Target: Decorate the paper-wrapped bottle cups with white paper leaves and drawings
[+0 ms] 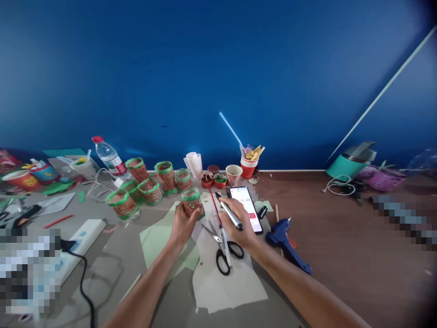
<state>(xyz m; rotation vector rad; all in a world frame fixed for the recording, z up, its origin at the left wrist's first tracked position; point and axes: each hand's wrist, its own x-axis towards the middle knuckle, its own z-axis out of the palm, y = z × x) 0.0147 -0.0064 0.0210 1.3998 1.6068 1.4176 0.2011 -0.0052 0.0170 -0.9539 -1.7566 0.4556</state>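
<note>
My left hand (pixel 182 222) is closed round a small cup (pixel 192 202) wrapped in brown cord with a green rim, held just above a green paper sheet (pixel 157 241). My right hand (pixel 235 222) grips a marker pen (pixel 229 211) with a black tip, its fingers reaching toward a phone (pixel 246 207) with a lit screen. Black-handled scissors (pixel 221 248) lie on white paper (pixel 225 282) between my hands. A thin red stick (pixel 213 200) lies beside the cup.
Several similar wrapped cups (pixel 150 184) stand behind, beside a water bottle (pixel 109 158). A blue glue gun (pixel 285 241) lies right of the phone. Paper cups (pixel 234 174) with sticks (pixel 248 166) stand by the blue wall. A power strip (pixel 82 237) and black cable (pixel 85 282) are at left.
</note>
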